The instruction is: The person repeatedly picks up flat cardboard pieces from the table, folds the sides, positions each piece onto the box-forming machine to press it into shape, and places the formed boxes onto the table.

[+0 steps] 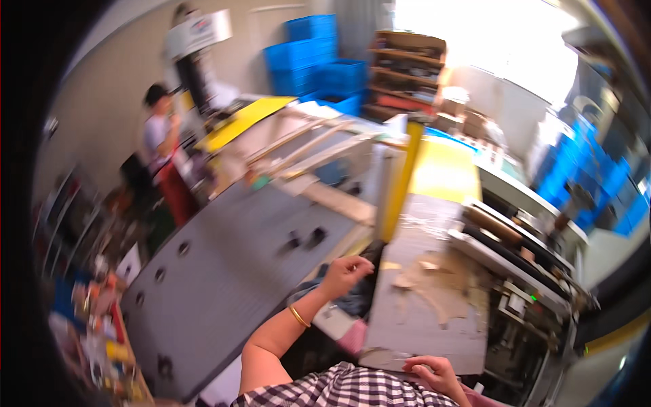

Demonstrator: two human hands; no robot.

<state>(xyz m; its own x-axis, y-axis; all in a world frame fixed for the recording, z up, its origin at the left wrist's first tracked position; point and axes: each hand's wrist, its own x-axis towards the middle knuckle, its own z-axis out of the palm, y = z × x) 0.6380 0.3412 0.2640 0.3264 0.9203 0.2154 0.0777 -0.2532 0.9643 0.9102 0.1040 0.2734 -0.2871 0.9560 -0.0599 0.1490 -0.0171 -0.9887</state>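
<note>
My left hand, with a gold bangle on the wrist, is raised over the gap between two tables. Its fingers are curled in; anything small between them is too blurred to make out. At the near edge of the right-hand worktable, my right hand has its fingers stretched out loosely, and I see nothing held in it. A thin greyish-brown piece lies by those fingertips. Farther up the same table is an irregular tan sheet, which looks like leather or a scrap of it.
A large grey table with dark round holes fills the left. A yellow post rises between the tables. A roller machine stands on the right. Blue crates and a shelf are behind. Another person stands far left.
</note>
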